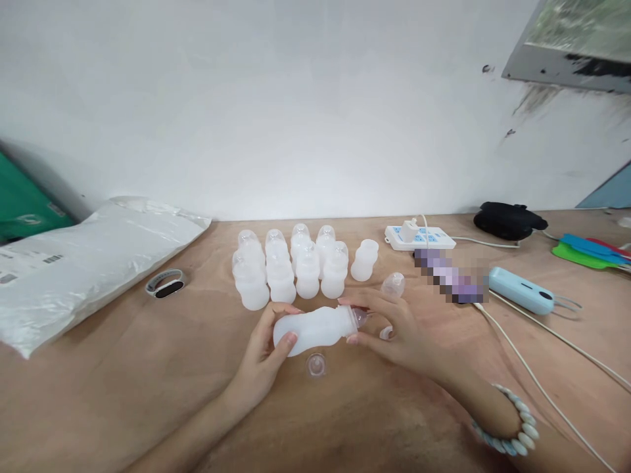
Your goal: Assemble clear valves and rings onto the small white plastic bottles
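A white baby bottle (315, 328) lies sideways between my two hands, its clear nipple pointing right. My left hand (266, 345) is closed round the bottle's base end, thumb in front. The fingers and thumb of my right hand (394, 328) grip the collar at the nipple end. Below the bottle a clear nipple (316, 364) rests on the table. Beyond my right hand stands a clear dome cap (393, 284), and a small clear piece (386, 332) shows partly behind the fingers. An uncapped bottle (365, 260) stands farther back.
Several capped bottles (307, 270) stand in rows behind my left hand. A grey smart band (166, 284) and a white plastic parcel (98, 256) lie left. On the right are a power strip (436, 238), a blurred phone (451, 276), a blue power bank (521, 290), cables and a black case (510, 221).
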